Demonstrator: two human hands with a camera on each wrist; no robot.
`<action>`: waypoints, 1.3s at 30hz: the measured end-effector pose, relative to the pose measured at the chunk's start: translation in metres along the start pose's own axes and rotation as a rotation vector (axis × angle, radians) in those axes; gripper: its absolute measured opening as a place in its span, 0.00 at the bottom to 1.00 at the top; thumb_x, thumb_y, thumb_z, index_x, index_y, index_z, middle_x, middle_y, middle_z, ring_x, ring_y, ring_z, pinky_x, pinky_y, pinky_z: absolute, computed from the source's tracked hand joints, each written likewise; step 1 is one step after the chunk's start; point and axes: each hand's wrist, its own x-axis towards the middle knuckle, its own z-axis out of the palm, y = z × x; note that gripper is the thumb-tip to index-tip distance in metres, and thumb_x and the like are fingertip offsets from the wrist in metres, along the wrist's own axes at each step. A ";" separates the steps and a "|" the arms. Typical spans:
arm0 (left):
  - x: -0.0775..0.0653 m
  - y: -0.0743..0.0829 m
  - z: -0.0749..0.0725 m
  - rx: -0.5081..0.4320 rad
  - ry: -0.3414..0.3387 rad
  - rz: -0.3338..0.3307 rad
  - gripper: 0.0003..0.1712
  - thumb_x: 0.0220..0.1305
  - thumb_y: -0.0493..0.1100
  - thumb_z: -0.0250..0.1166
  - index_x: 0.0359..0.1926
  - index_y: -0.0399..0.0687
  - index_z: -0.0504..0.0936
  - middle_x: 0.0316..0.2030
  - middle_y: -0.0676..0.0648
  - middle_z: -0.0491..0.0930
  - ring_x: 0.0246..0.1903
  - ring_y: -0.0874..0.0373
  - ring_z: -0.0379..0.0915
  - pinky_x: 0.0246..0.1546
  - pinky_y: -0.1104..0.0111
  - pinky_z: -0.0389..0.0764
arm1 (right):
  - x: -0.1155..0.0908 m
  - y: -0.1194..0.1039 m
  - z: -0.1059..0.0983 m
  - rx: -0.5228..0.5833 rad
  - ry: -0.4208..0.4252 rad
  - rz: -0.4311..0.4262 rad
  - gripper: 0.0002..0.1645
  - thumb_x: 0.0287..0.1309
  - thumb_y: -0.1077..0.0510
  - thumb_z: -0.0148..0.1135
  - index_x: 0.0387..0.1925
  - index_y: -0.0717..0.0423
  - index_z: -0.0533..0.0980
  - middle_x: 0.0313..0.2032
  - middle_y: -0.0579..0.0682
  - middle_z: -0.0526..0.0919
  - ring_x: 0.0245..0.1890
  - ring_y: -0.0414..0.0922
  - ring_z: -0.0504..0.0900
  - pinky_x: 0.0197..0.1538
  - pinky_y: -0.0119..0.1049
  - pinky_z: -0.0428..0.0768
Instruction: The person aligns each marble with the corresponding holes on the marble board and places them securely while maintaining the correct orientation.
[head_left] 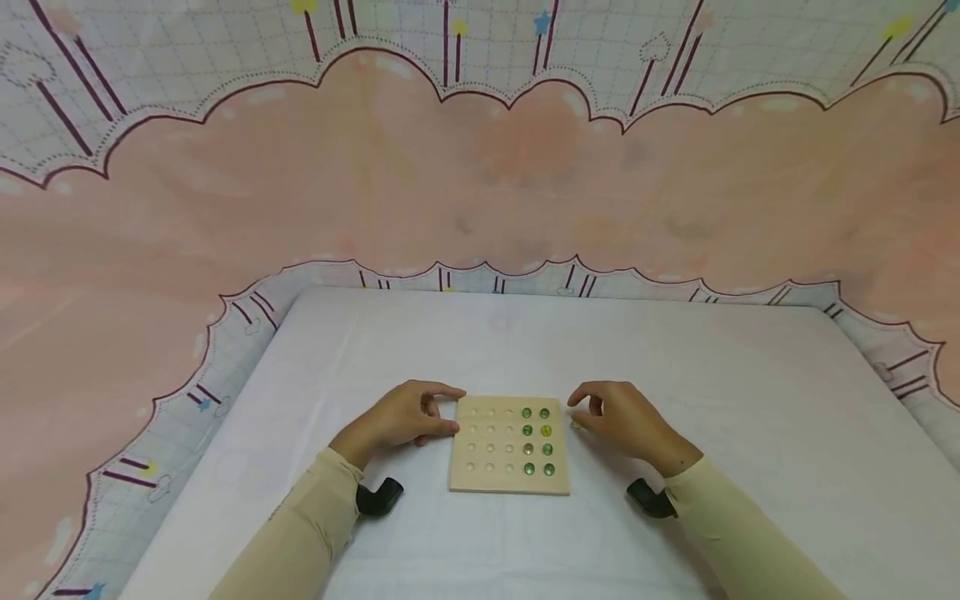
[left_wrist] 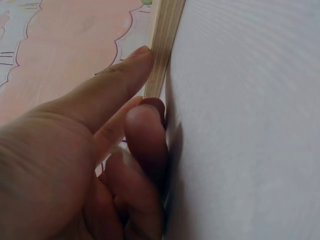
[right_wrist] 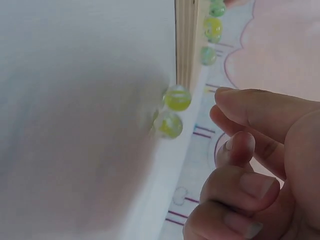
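Note:
A square wooden board lies flat with rows of round hollows. Green and yellow glass marbles fill its two right-hand columns; the three left columns hold none. My left hand touches the board's left side, the index fingertip at the far corner and the thumb lower on the edge, its other fingers curled below. Off the right edge, my right hand hovers with thumb and index finger apart and nothing between them. Two loose yellow-green marbles sit by the board in the right wrist view, a short way from the fingertips.
The board rests on a table with a white cloth. Behind it hangs a peach and white patterned backdrop, which also shows along the table's sides. A dark wrist device sits below each hand.

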 end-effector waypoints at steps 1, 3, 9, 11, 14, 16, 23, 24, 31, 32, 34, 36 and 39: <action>0.000 0.000 0.000 0.001 -0.001 -0.002 0.31 0.55 0.46 0.77 0.61 0.58 0.81 0.20 0.50 0.75 0.14 0.61 0.65 0.19 0.72 0.64 | -0.002 0.001 0.000 0.004 0.002 0.001 0.07 0.58 0.60 0.70 0.40 0.52 0.84 0.22 0.45 0.73 0.22 0.40 0.68 0.24 0.30 0.67; 0.000 -0.001 0.001 0.003 -0.003 -0.003 0.31 0.54 0.47 0.77 0.61 0.59 0.81 0.20 0.50 0.75 0.14 0.61 0.65 0.19 0.72 0.64 | -0.005 0.004 0.000 0.008 0.007 0.010 0.07 0.58 0.60 0.70 0.40 0.52 0.84 0.22 0.46 0.73 0.23 0.40 0.68 0.25 0.30 0.67; 0.001 -0.001 0.003 0.012 -0.005 0.010 0.31 0.55 0.47 0.77 0.61 0.59 0.81 0.19 0.50 0.75 0.13 0.61 0.65 0.19 0.72 0.63 | -0.012 0.012 0.000 0.008 0.015 0.030 0.06 0.58 0.62 0.69 0.39 0.53 0.84 0.23 0.46 0.73 0.23 0.41 0.69 0.25 0.30 0.67; 0.001 0.000 0.003 0.014 -0.006 0.008 0.31 0.55 0.47 0.77 0.61 0.59 0.81 0.19 0.50 0.75 0.13 0.61 0.65 0.19 0.72 0.64 | -0.013 0.014 0.000 0.007 0.007 0.041 0.06 0.58 0.63 0.68 0.39 0.53 0.84 0.23 0.46 0.74 0.24 0.41 0.69 0.26 0.31 0.68; 0.001 0.000 0.002 0.010 -0.004 0.004 0.31 0.54 0.47 0.77 0.61 0.59 0.81 0.20 0.50 0.75 0.13 0.61 0.65 0.19 0.72 0.64 | -0.014 0.015 -0.001 0.005 -0.010 0.059 0.07 0.58 0.63 0.67 0.39 0.54 0.84 0.23 0.46 0.74 0.25 0.41 0.70 0.27 0.32 0.68; 0.001 0.000 0.002 0.009 -0.003 0.004 0.31 0.55 0.47 0.77 0.61 0.59 0.81 0.20 0.50 0.76 0.14 0.61 0.65 0.19 0.72 0.64 | -0.014 0.016 -0.001 0.009 -0.016 0.069 0.07 0.57 0.63 0.67 0.39 0.54 0.84 0.23 0.46 0.75 0.25 0.41 0.70 0.28 0.32 0.68; 0.001 0.000 0.000 0.005 0.000 -0.004 0.31 0.55 0.46 0.77 0.61 0.59 0.81 0.21 0.50 0.75 0.14 0.61 0.66 0.19 0.72 0.64 | -0.013 0.019 -0.001 0.007 -0.020 0.079 0.08 0.57 0.63 0.69 0.39 0.54 0.84 0.24 0.46 0.75 0.26 0.41 0.71 0.28 0.33 0.69; 0.002 -0.001 0.000 0.007 0.000 -0.002 0.31 0.55 0.47 0.77 0.61 0.59 0.81 0.21 0.50 0.75 0.14 0.61 0.66 0.19 0.72 0.64 | -0.012 0.019 -0.001 0.006 -0.020 0.079 0.08 0.57 0.63 0.69 0.39 0.54 0.84 0.24 0.46 0.75 0.26 0.41 0.71 0.28 0.33 0.69; 0.001 0.000 -0.001 0.004 -0.002 0.005 0.31 0.55 0.47 0.77 0.61 0.58 0.81 0.22 0.50 0.75 0.14 0.61 0.66 0.19 0.72 0.64 | -0.011 0.020 -0.002 -0.001 -0.022 0.067 0.06 0.57 0.63 0.69 0.37 0.54 0.84 0.23 0.46 0.75 0.25 0.41 0.70 0.28 0.32 0.69; 0.001 0.000 -0.001 0.006 -0.002 0.006 0.31 0.55 0.47 0.77 0.61 0.58 0.81 0.22 0.50 0.75 0.14 0.61 0.67 0.19 0.72 0.64 | -0.011 0.020 -0.002 -0.001 -0.025 0.068 0.05 0.57 0.63 0.69 0.37 0.54 0.84 0.23 0.46 0.75 0.25 0.41 0.70 0.28 0.32 0.69; 0.001 0.000 -0.001 0.011 0.001 0.004 0.31 0.54 0.47 0.77 0.61 0.58 0.81 0.22 0.50 0.75 0.14 0.61 0.67 0.19 0.72 0.64 | -0.010 0.019 -0.003 -0.001 -0.030 0.065 0.05 0.57 0.63 0.69 0.36 0.54 0.84 0.24 0.46 0.75 0.25 0.41 0.70 0.28 0.32 0.69; 0.002 0.000 -0.001 0.013 0.001 0.000 0.32 0.54 0.47 0.77 0.61 0.59 0.81 0.21 0.50 0.75 0.14 0.61 0.66 0.19 0.72 0.64 | -0.009 0.018 -0.004 -0.008 -0.034 0.059 0.05 0.57 0.63 0.69 0.36 0.54 0.84 0.24 0.46 0.75 0.25 0.41 0.70 0.28 0.32 0.69; 0.002 0.000 -0.001 0.007 0.002 -0.003 0.32 0.54 0.47 0.77 0.61 0.59 0.81 0.21 0.50 0.75 0.14 0.61 0.66 0.19 0.72 0.64 | -0.007 0.014 -0.008 -0.025 -0.031 0.050 0.05 0.57 0.63 0.68 0.36 0.53 0.84 0.23 0.47 0.75 0.24 0.41 0.70 0.27 0.32 0.69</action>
